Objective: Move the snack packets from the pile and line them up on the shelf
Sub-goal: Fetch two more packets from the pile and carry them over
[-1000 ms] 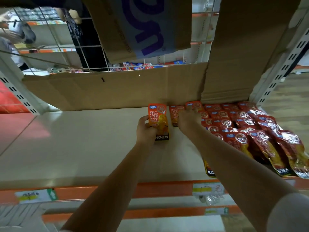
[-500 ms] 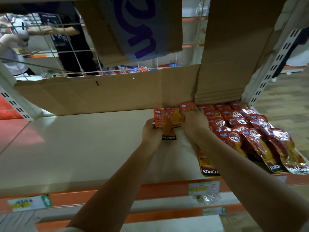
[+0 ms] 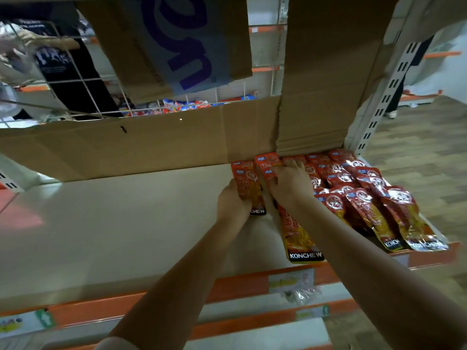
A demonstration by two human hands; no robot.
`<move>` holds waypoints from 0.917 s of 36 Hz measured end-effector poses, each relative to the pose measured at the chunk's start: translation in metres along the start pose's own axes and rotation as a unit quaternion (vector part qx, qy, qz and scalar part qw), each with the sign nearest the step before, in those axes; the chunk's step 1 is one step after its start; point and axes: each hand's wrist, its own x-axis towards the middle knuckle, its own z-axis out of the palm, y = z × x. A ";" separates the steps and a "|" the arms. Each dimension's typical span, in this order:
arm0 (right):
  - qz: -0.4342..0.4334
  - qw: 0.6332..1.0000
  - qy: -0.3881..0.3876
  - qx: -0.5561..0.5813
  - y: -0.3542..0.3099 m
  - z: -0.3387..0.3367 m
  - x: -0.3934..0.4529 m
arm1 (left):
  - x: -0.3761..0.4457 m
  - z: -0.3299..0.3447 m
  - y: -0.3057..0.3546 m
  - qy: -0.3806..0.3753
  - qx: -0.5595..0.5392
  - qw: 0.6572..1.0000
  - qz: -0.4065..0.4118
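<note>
Nearest me, one packet (image 3: 300,238) lies flat at the shelf's (image 3: 113,223) front edge, its black band toward me, starting a new column. Further in, my left hand (image 3: 233,203) curls round an upright packet (image 3: 249,185), holding it on end so it can lean back against the cardboard (image 3: 151,142). My right hand (image 3: 288,184) lies over the neighbouring packets, fingers spread to steady them; whether it pinches one I cannot tell. The finished rows (image 3: 358,188) overlap rightward, faces showing, filling the shelf's far right corner.
</note>
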 end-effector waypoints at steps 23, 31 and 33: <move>-0.031 0.999 -0.020 -0.016 -0.014 0.008 -0.009 | -0.001 -0.016 -0.005 -0.044 0.300 0.948 0.096; -0.089 0.995 -0.034 -0.028 -0.054 0.021 -0.018 | -0.010 -0.059 -0.022 0.014 0.367 0.923 0.116; -0.104 0.994 -0.036 -0.022 -0.068 0.025 -0.020 | -0.013 -0.073 -0.028 0.026 0.375 0.920 0.111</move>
